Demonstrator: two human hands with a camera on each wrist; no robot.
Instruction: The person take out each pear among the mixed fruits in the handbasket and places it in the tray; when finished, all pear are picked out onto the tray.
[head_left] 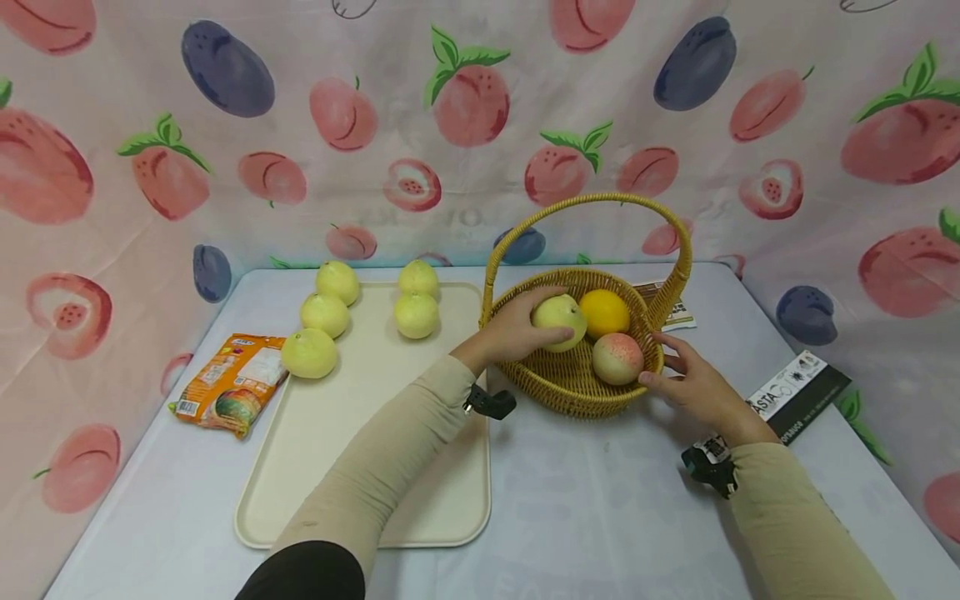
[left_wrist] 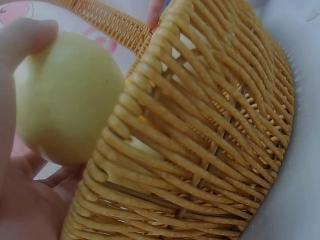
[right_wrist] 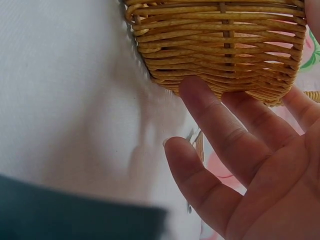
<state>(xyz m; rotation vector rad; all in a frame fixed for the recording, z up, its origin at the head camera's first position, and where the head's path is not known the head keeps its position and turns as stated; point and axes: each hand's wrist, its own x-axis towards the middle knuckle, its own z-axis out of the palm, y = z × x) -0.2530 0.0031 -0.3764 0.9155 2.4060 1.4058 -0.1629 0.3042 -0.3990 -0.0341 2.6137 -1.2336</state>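
My left hand (head_left: 519, 327) holds a pale green round fruit (head_left: 560, 322) over the left side of a yellow wicker basket (head_left: 570, 402). In the left wrist view, the fruit (left_wrist: 70, 97) is beside the woven rim, with a thumb on top of it. An orange (head_left: 604, 314) and a pink-speckled peach (head_left: 618, 359) lie inside the basket. My right hand (head_left: 701, 387) grips the basket's right rim near the handle's base. In the right wrist view, its fingers (right_wrist: 235, 135) spread along the outer wall, some fingertips touching the weave.
On the left, a cream tray (head_left: 360, 433) bears several pale green fruits (head_left: 325, 314). An orange food packet (head_left: 231, 385) is against its left edge. A black-and-white pasta box (head_left: 798, 396) is at right. Another package (head_left: 678, 312) lies partly hidden behind the basket.
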